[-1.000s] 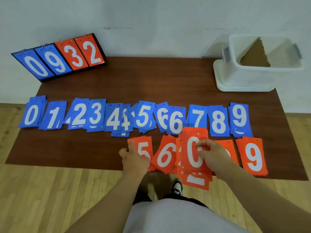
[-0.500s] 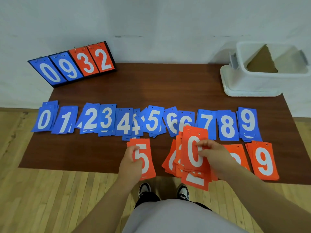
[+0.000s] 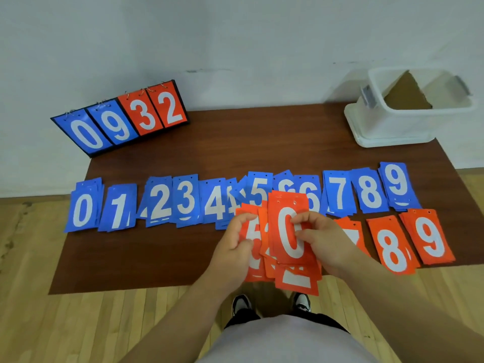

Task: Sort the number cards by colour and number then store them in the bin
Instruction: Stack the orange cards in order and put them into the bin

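Shifted rightward since the earlier frame, left hand (image 3: 230,247) pinches orange 5 card (image 3: 252,233) against the fanned orange stack (image 3: 288,237) topped by 0, which right hand (image 3: 322,242) grips beside it.

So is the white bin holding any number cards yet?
No cards visible. The white bin stands open on the table, showing only a brown cardboard piece inside; its bottom is partly hidden.
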Motion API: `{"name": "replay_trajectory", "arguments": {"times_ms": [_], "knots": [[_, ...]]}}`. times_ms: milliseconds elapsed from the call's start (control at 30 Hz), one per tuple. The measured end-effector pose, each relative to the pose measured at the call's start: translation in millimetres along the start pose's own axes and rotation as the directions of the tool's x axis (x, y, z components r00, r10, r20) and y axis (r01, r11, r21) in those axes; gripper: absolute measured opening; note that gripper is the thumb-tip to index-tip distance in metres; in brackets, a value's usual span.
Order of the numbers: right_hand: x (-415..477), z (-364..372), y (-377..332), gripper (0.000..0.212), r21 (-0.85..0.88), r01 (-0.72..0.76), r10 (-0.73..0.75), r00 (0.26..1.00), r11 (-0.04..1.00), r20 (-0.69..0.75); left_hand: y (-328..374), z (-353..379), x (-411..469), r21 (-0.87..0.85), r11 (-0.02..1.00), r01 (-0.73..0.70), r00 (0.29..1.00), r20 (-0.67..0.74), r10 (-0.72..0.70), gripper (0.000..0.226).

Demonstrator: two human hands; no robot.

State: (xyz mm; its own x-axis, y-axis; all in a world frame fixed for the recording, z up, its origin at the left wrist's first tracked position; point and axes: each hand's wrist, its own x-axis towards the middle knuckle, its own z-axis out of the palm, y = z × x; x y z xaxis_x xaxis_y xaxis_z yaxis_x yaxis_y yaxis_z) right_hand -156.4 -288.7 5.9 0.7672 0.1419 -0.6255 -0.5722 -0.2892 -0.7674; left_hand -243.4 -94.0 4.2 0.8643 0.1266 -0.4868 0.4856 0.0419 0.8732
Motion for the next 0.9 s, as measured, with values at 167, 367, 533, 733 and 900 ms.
{"name": "replay_trajectory", "arguments": {"times_ms": [167,367,533,733,900], "knots": [[-16.1,7.0,-0.1,0.026,0.091,-0.049,0.047,0.999,0.995,0.025,0.3,12.9,-0.2,-0.091,0.996,-0.008,0.994,0.104,0.018,0.031],[-20.8,-20.1,2.9,0.027,0.109,-0.048,0.045,0.999,0.993,0.026,-4.7,47.2,5.0,-0.113,0.993,-0.023,0.979,0.200,0.046,0.027],[-3.2,-85.1,28.8,0.025,-0.016,0.018,-0.019,0.994,1.000,-0.111,-22.1,82.1,18.9,0.198,0.976,-0.093,0.994,0.079,0.079,0.022],[14.3,-191.4,59.6,0.027,-0.086,0.021,-0.039,0.976,0.996,-0.215,-72.5,131.9,55.5,0.649,0.719,0.249,0.959,-0.271,-0.088,0.076],[27.8,-255.5,78.3,0.031,-0.103,-0.001,-0.020,0.981,0.995,-0.195,-74.9,173.9,80.4,0.763,0.542,0.354,0.918,-0.395,-0.042,0.088]]}}
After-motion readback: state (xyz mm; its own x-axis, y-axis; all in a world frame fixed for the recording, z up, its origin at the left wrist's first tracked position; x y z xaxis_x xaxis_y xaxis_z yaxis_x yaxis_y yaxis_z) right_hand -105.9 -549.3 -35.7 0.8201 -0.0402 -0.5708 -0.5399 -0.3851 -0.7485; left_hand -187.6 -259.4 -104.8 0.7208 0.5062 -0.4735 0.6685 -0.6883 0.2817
